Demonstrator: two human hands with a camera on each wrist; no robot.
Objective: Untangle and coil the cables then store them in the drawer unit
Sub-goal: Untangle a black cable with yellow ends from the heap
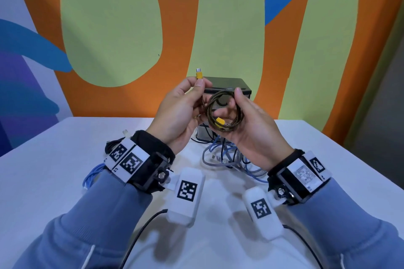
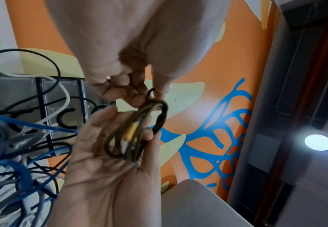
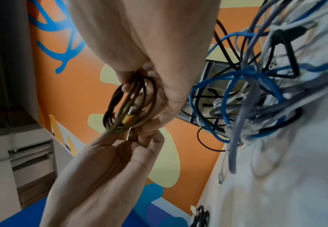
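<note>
Coiling step, near complete: the braided cable [image 1: 222, 113] is held above the bench [image 1: 65, 137] before the drawer unit [image 1: 227, 85]. Right hand [image 1: 247, 124] cradles the coil; left hand [image 1: 181, 113] pinches the yellow-plug end [image 1: 199, 75]. Next move likely: tuck that end in and stow the coil. A tangled pile [image 1: 229, 157] awaits.

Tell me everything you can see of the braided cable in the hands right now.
The braided cable is dark brown with gold flecks in a woven sheath, wound into a small round coil of several loops. The right hand holds the coil, one yellow plug lying across it. The left hand pinches the free end below its other yellow plug, which points up. It hangs above the table.
</note>
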